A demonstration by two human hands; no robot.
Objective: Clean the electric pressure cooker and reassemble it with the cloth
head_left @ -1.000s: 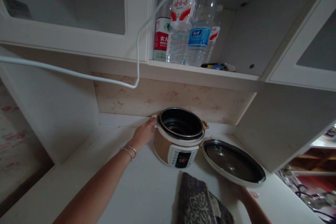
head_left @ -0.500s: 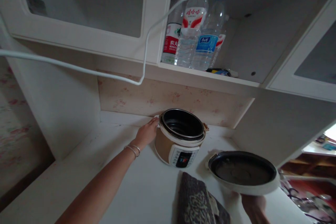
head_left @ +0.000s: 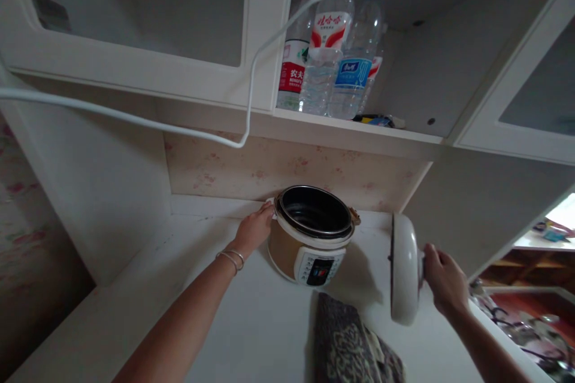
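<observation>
An electric pressure cooker (head_left: 287, 251) with a tan and white body stands lidless on the white counter, its control panel towards me. Its dark inner pot (head_left: 314, 212) sits inside; the bottom of the pot is in shadow. My left hand (head_left: 256, 227), with bracelets at the wrist, is closed round the white side handle of the cooker. To the right, my right hand (head_left: 444, 278) grips the knob of the white lid (head_left: 404, 272). The lid is held on edge above the counter, apart from the cooker, its dark underside turned left.
A folded dark patterned cloth (head_left: 344, 341) lies on the counter (head_left: 233, 317) in front of the cooker. Overhead, plastic bottles (head_left: 327, 54) stand on an open cabinet shelf. A white cable (head_left: 197, 131) hangs across the view. Cabinet panels flank the counter.
My right hand has raised the lid and turned it from lying underside-up to standing on edge. My left hand stays on the cooker's handle, and the cooker has barely shifted.
</observation>
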